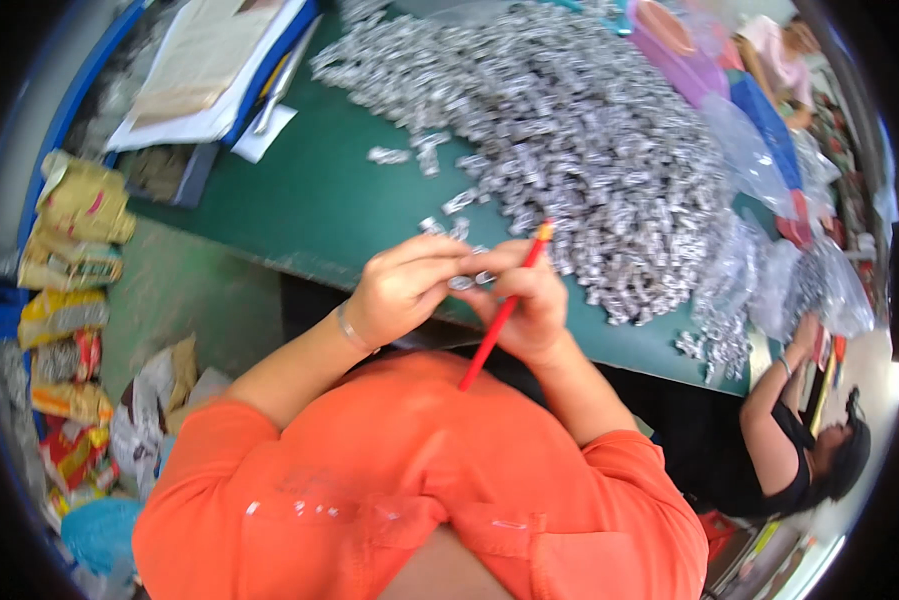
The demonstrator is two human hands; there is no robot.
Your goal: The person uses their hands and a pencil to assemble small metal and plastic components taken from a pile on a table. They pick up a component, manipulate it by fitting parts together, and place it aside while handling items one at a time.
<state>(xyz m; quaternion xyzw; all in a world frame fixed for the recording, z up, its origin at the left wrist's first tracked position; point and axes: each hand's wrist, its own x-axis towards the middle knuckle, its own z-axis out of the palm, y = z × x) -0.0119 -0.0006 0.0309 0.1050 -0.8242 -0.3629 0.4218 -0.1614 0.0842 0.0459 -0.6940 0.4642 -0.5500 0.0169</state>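
At the centre of the frame, a small, shiny, silver-clear piece (459, 283) is located at the fingertips of both hands; whether it is one part or two cannot be told. The left hand (397, 285) is pinched on the piece. The right hand (537, 308) is closed around a slim red stick (489, 346) with a yellow section near its upper end; the stick is tilted, and this hand's fingertips are at the piece. Just above the hands, loose shiny pieces (458, 203) lie on a dark green tabletop (314, 190). From upper centre to right of centre, a large heap of similar pieces (589, 150) covers the surface. At upper left, a stack of papers (194, 70) rests.
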